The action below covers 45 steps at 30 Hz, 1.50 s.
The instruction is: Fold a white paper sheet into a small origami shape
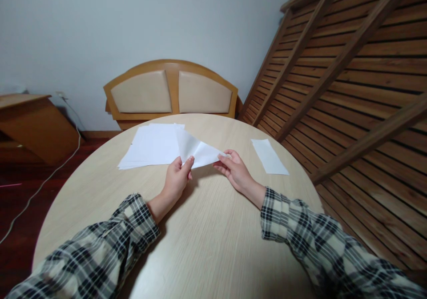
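Note:
A white sheet of paper (204, 154), creased and partly folded into a pointed shape, is held up above the table between both hands. My left hand (176, 177) pinches its lower left edge, thumb on top. At the right tip, my right hand (235, 171) grips the paper between thumb and fingers. Behind my left hand lies a stack of white paper (155, 143), its sheets slightly out of line; the held sheet overlaps its right side in view. A narrow strip of white paper (269, 157) rests flat to the right of my right hand.
The round pale wooden table (213, 245) fills the middle. Beyond it stands a wooden headboard (175, 88) with two cream panels against the wall. Slatted wooden boards (350, 90) lean at the right. At left are a brown desk (36, 125) and a white cable (50, 179).

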Motion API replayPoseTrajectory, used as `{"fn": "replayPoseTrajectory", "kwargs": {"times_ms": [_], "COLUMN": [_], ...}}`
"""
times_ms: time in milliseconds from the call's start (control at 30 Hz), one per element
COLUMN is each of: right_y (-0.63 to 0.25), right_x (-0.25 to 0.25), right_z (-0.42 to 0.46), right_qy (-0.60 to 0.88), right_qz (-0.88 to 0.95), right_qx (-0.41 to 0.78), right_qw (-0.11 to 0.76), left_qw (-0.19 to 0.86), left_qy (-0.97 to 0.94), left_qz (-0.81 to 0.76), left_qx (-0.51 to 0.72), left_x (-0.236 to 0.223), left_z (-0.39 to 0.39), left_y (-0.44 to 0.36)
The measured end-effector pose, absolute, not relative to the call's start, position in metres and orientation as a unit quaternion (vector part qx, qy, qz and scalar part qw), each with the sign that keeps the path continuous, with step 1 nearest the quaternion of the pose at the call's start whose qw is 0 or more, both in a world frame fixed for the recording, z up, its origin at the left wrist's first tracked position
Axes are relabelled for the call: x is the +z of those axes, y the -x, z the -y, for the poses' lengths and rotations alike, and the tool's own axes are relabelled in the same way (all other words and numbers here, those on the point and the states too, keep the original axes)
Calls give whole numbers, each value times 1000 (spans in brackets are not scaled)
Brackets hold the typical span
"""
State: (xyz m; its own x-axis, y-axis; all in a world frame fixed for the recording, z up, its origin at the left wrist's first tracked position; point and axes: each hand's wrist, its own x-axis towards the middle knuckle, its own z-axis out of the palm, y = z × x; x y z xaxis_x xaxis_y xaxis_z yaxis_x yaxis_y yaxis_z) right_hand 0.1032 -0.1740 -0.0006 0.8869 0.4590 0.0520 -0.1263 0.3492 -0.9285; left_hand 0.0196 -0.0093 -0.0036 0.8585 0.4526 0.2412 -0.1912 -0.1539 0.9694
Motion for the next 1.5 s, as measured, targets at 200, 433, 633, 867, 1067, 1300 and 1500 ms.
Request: {"fn": "replayPoseTrajectory", "kwargs": {"times_ms": [200,433,633,867,1067,1300,1500], "right_y": [-80,-70,-71,-70,-70,-70,-72], "right_x": [-4,-10,-13,-15,-12,-10,-14], "right_z": [159,146,145,144,148,148,148], "right_qy": [486,568,600,613,615,635,605], "right_qz": [202,241,246,241,226,188,183], "right_qx": [359,317,270,267,243,243,257], "right_qw": [771,720,712,704,715,709,731], "left_qw": [684,768,778,787,750,720,694], "left_qy": [-689,-620,-610,-600,-635,-664,-687], "left_qz": [-67,-25,-26,-46,-67,-83,-76], "left_qx": [233,157,147,139,171,183,200], "left_x": [-3,2,-3,-2,0,-2,-2], "left_z": [22,36,34,34,31,30,29], "left_y": [-21,-18,-21,-20,-20,-19,-19]}}
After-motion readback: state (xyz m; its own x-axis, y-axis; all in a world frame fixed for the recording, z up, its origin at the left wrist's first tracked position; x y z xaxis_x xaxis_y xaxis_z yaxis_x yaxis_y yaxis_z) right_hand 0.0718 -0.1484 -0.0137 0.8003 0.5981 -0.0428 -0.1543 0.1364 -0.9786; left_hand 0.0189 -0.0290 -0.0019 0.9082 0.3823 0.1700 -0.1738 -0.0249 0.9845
